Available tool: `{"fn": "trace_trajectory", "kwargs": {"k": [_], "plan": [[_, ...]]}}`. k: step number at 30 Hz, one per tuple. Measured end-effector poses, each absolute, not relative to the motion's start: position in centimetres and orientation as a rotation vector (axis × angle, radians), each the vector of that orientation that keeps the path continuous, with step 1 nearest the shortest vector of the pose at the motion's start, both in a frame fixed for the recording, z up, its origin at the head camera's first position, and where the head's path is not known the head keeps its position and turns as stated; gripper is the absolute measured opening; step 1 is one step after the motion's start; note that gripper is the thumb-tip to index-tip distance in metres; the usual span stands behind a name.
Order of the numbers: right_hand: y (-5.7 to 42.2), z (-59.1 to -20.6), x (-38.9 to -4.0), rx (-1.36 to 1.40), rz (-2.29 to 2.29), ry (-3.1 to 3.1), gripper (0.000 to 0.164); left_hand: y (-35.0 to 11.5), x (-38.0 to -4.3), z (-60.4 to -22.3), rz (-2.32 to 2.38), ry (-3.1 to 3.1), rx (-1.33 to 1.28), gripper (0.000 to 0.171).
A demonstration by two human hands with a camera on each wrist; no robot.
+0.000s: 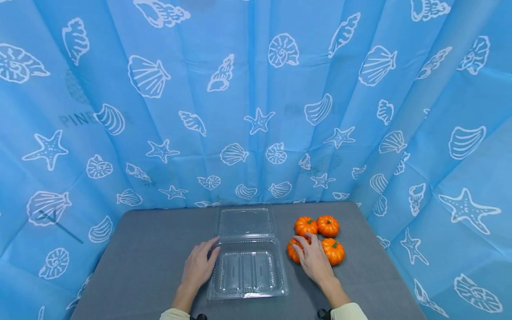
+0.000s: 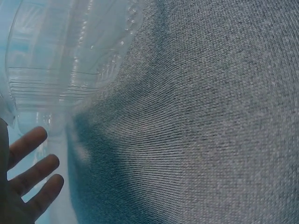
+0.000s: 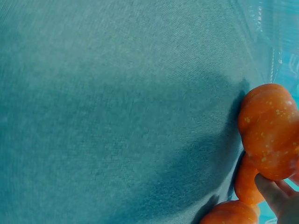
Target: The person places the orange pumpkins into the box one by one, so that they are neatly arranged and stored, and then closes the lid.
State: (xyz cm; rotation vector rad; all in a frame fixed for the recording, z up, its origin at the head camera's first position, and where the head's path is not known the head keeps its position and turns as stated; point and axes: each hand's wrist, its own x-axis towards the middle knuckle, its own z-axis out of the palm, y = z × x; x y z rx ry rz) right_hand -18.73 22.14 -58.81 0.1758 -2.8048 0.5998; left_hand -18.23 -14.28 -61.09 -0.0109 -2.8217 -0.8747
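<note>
An open clear plastic clamshell box lies in the middle of the table, its lid folded back toward the curtain. My left hand is at the box's left edge, fingers loosely spread; in the left wrist view several fingers show apart with nothing between them. At the right, my right hand holds the near-left small orange pumpkin, thumb and fingers curved over it. The right wrist view shows a fingertip against this pumpkin; the rest of the grip is partly hidden.
Further pumpkins stand close by: one at the far left, one at the far right and one at the near right. Grey cloth covers the table. A blue shell-patterned curtain hangs around its back and sides.
</note>
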Motion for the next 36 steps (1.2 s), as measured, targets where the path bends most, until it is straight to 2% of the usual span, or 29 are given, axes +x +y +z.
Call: {"fn": "trace_trajectory", "kwargs": {"k": [4,10,14,21,36], "plan": [[22.3,-58.9,-18.6,0.213,0.612,-2.771,0.028,-14.4,-18.1,-61.3,-0.972,-2.8,-0.004,0.04],[22.1,-58.4,-18.7,0.093,0.742,-2.859,0.052,-14.5,-18.4,-61.8,-1.17,-2.701,-0.021,0.036],[22.1,-58.1,-18.7,-0.01,0.823,-2.937,0.061,-14.3,-18.5,-62.0,-1.243,-2.663,-0.015,0.034],[22.4,-57.9,-18.9,-0.06,0.911,-2.898,0.059,-14.2,-18.4,-62.1,-1.425,-2.571,0.018,0.032],[22.3,-55.5,-19.1,0.043,1.008,-2.77,0.05,-15.7,-18.1,-62.5,-1.975,-2.435,-0.003,0.033]]}}
